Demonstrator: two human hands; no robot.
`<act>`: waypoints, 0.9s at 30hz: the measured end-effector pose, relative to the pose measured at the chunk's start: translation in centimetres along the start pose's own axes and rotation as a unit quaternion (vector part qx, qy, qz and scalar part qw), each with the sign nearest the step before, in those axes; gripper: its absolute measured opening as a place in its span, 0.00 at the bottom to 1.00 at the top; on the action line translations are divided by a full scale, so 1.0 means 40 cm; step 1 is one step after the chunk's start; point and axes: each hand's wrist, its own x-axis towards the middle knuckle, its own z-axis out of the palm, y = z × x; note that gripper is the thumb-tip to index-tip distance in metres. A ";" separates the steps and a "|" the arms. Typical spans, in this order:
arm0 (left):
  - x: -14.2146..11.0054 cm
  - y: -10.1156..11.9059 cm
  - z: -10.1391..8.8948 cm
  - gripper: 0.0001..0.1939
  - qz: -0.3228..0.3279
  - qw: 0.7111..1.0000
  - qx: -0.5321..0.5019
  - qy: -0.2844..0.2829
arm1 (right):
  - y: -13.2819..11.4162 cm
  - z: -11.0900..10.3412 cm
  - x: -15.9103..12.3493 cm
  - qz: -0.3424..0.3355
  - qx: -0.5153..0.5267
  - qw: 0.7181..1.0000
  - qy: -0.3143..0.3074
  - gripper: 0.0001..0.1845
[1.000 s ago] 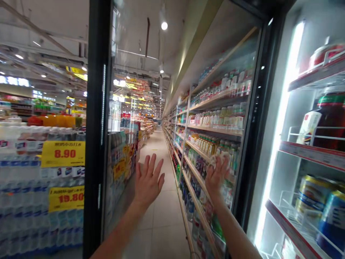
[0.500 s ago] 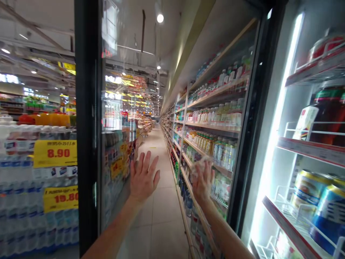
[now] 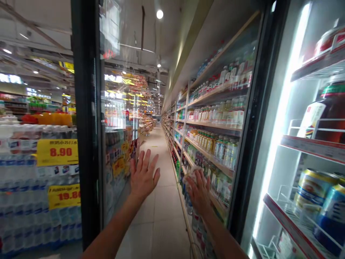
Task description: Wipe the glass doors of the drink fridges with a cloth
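In front of me stands a glass cooler door in a black frame, swung open. My left hand lies against the pane with its fingers spread and nothing in it. To its right, my right hand presses a crumpled pale cloth on the glass. The cloth shows at the left edge of that hand and above the fingertips; the rest is hidden under the palm. Through the pane I see an aisle and shelves of bottles.
On the right, a lit cooler holds wire-fronted shelves with cans and dark bottles. At left, beyond the door frame, stacked water bottles carry yellow price signs. A tiled floor shows through the glass.
My right hand has slid a little left and down on the glass with the cloth. The left hand stays in nearly the same spot. The view has shifted slightly.
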 end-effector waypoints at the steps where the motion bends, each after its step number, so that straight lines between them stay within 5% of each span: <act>1: 0.000 -0.001 0.000 0.33 -0.001 1.000 0.000 0.000 | 0.007 -0.002 0.010 0.034 -0.008 0.999 0.017 0.24; 5: -0.001 -0.003 0.000 0.32 -0.002 1.000 -0.001 -0.001 | 0.021 -0.014 0.076 0.204 -0.022 0.973 0.105 0.28; 11: 0.000 -0.004 -0.006 0.30 0.005 1.000 0.005 0.009 | -0.057 -0.012 0.103 -0.051 0.022 0.998 0.009 0.25; 14: -0.003 -0.004 -0.008 0.29 0.008 1.000 0.004 0.004 | 0.009 -0.022 0.145 0.116 0.007 0.989 0.087 0.26; 17: -0.004 -0.002 -0.010 0.30 0.007 1.000 0.000 0.008 | 0.066 -0.031 0.185 0.283 0.010 0.946 0.157 0.28; 19: -0.003 0.000 -0.010 0.30 0.005 1.000 -0.003 0.012 | 0.063 -0.032 0.183 0.236 0.009 0.961 0.142 0.28; 23: -0.001 0.000 -0.011 0.30 0.003 1.000 0.000 0.012 | 0.039 -0.025 0.151 -0.013 0.000 0.999 0.041 0.25; 24: -0.001 -0.001 -0.011 0.29 0.005 1.000 0.002 0.012 | 0.044 -0.025 0.152 -0.001 -0.006 0.999 0.047 0.25; 27: -0.001 -0.003 -0.010 0.30 0.011 1.000 0.003 0.012 | 0.067 -0.027 0.178 0.181 -0.019 0.975 0.130 0.27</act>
